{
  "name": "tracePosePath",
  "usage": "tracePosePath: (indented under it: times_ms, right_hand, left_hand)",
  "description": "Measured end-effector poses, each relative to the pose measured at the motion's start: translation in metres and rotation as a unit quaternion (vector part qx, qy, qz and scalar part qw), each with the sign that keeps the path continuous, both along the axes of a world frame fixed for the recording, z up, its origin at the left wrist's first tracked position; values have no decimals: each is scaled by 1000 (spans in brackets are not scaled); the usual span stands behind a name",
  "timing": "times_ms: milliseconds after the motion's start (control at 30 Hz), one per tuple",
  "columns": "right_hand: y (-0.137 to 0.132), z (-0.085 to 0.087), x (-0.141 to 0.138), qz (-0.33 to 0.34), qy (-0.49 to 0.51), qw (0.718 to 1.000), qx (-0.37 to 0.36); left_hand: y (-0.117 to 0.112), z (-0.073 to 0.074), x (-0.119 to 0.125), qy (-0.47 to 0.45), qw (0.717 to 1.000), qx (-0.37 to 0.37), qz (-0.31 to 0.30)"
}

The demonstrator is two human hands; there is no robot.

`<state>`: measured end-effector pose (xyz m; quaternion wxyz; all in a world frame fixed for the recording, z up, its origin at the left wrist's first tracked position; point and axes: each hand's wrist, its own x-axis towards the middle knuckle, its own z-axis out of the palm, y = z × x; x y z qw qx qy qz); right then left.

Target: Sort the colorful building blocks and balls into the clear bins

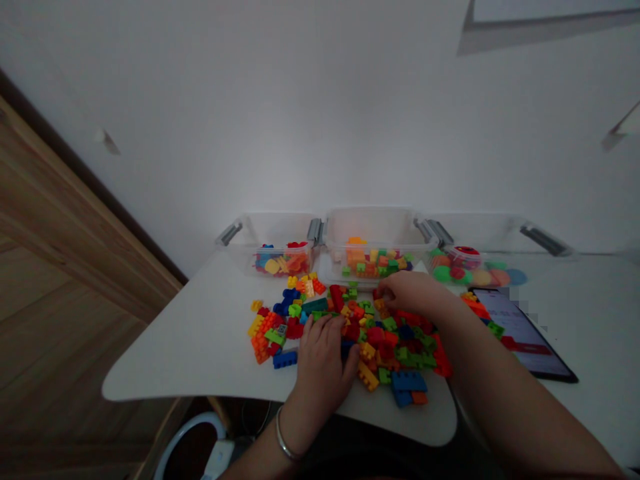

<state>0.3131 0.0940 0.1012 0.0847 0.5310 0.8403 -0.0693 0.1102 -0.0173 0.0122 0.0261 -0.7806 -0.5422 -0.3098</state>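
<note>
A heap of small plastic building bricks (395, 337) in red, orange, yellow, green and blue lies on a white table (200, 340). My left hand (323, 353) rests palm down at the heap's near left side, fingers stretched onto the bricks, a metal bangle on the wrist. My right hand (407, 293) reaches over the heap's far side, its fingers curled down among the bricks near an orange and a red one; what they hold, if anything, is hidden.
Three clear plastic bins stand along the wall: the left bin (273, 250) and the middle bin (375, 250) hold bricks, the right bin (480, 257) holds coloured discs. A tablet (520, 333) lies at the right. A wooden panel (60, 267) stands at the left.
</note>
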Motion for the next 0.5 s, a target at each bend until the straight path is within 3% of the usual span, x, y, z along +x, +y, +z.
tracePosePath:
  times_ms: [200, 500]
  right_hand:
    - [5, -12, -5, 18, -2, 1000, -11]
    - [5, -17, -11, 47, -13, 999, 5]
  left_hand:
    - [0, -1, 1, -4, 1000, 8, 2]
    - [0, -1, 1, -2, 1000, 4, 0]
